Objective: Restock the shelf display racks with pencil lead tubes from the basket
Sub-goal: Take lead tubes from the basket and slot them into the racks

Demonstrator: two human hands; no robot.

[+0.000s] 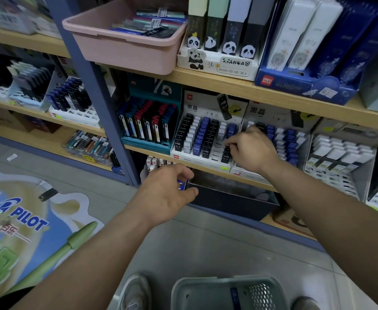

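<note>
**Black tube at the rack**

Black lead tube (226,153) stands in a front slot of the white display rack (197,163) — the right hand (250,151) pinches its top. The left hand (167,191) grips blue tubes (182,185) below; the basket (205,285) sits on the floor (194,242).

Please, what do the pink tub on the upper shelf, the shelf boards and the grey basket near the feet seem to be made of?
Pink tub: probably moulded plastic, matte; smooth rounded corners, rolled rim.
Shelf board: wood or wood-look laminate, cannot tell which; pale tan front edge.
Grey basket: plastic, slight sheen; one-piece wall with moulded mesh holes.
</note>
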